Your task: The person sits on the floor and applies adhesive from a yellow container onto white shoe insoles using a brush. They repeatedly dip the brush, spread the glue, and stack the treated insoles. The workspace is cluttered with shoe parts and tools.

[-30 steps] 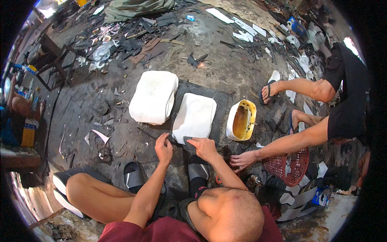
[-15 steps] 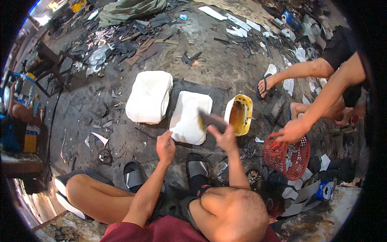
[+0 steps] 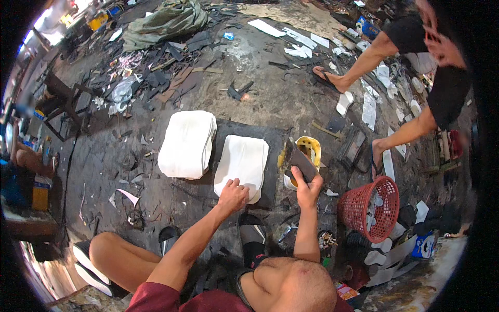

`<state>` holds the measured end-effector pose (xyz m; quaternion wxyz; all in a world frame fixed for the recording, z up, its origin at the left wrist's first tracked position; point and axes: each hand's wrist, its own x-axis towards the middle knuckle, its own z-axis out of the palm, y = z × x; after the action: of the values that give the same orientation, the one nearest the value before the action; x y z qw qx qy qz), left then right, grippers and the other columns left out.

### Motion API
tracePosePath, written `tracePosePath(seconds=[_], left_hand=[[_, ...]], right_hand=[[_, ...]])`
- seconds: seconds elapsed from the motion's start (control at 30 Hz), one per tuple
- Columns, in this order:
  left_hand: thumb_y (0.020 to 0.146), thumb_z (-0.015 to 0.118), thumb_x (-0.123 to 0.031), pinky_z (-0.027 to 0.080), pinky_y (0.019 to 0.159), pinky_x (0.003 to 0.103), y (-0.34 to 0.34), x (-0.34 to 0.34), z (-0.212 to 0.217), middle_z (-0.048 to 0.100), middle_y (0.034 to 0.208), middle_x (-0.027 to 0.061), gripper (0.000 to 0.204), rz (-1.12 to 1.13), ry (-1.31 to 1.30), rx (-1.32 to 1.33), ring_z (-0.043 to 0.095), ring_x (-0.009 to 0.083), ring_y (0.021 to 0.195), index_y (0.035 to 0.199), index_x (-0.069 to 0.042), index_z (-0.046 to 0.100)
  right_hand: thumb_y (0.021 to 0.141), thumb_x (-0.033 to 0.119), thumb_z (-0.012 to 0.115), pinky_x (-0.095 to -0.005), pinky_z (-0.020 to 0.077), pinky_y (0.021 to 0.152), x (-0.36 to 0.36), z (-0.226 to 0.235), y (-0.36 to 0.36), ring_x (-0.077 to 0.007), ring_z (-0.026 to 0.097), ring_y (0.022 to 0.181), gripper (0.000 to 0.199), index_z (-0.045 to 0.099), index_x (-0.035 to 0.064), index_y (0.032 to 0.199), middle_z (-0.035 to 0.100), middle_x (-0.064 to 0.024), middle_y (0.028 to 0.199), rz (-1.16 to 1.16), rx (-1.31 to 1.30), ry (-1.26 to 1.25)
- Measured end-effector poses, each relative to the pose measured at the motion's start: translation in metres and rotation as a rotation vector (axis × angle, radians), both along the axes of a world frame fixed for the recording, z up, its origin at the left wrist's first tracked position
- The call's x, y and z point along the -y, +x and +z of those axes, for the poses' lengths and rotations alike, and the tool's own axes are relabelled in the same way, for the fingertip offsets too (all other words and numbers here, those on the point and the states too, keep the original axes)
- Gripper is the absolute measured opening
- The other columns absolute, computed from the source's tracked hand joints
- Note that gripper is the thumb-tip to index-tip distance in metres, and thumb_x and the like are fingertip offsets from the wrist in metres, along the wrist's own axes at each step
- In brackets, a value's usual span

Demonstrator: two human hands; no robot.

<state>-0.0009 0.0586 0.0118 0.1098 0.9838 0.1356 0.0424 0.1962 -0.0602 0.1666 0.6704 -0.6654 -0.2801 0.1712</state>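
My right hand (image 3: 307, 188) grips a dark, flat-handled brush (image 3: 301, 160) with yellowish bristles on its left side. The brush is over the near-left part of a cut-open plastic container (image 3: 316, 144), white outside and coated yellow inside. My left hand (image 3: 233, 195) has its fingers curled at the near edge of a white sheet (image 3: 241, 161) with rounded corners. Its fingertips are hidden, so whether they pinch the sheet cannot be made out. Left of that sheet lies a thick stack of similar white sheets (image 3: 187, 143). A dark mat (image 3: 275, 138) lies under them.
A red plastic basket (image 3: 382, 208) with white scraps stands tilted on the right. Beyond it, another person's legs (image 3: 410, 130) and hands show. Dark scraps (image 3: 176, 67) and a green-grey cloth bundle (image 3: 166, 23) lie at the back. A dark metal frame (image 3: 65, 104) stands left.
The brush in my right hand has moved right, from the white sheet to the container. My left hand has shifted right along the sheet's near edge. The other person has let go of the basket.
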Motion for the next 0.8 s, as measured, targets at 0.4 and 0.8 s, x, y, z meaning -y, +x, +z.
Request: tracePosePath(seconds=[0.4, 0.8], left_hand=[[0.087, 0.066, -0.019, 0.045, 0.091, 0.05, 0.026, -0.073, 0.052, 0.063, 0.102, 0.0176, 0.013, 0.4, -0.098, 0.4, 0.055, 0.0399, 0.109, 0.092, -0.008, 0.062], [0.084, 0.072, -0.013, 0.034, 0.101, 0.047, -0.077, -0.133, 0.171, 0.058, 0.11, -0.0009, 0.024, 0.434, 0.567, 0.554, 0.049, 0.0255, 0.117, 0.106, -0.021, 0.065]], right_hand=[[0.089, 0.006, 0.072, -0.0295, 0.0494, 0.086, 0.005, -0.01, -0.007, -0.0153, 0.064, 0.097, 0.032, 0.065, -0.0047, 0.119, 0.069, -0.0063, 0.108, -0.091, -0.04, 0.053], [0.089, 0.004, 0.072, -0.0324, 0.0499, 0.093, -0.021, -0.023, -0.013, -0.0182, 0.063, 0.105, 0.036, 0.063, -0.0038, 0.123, 0.068, -0.0085, 0.117, -0.128, -0.139, 0.072]])
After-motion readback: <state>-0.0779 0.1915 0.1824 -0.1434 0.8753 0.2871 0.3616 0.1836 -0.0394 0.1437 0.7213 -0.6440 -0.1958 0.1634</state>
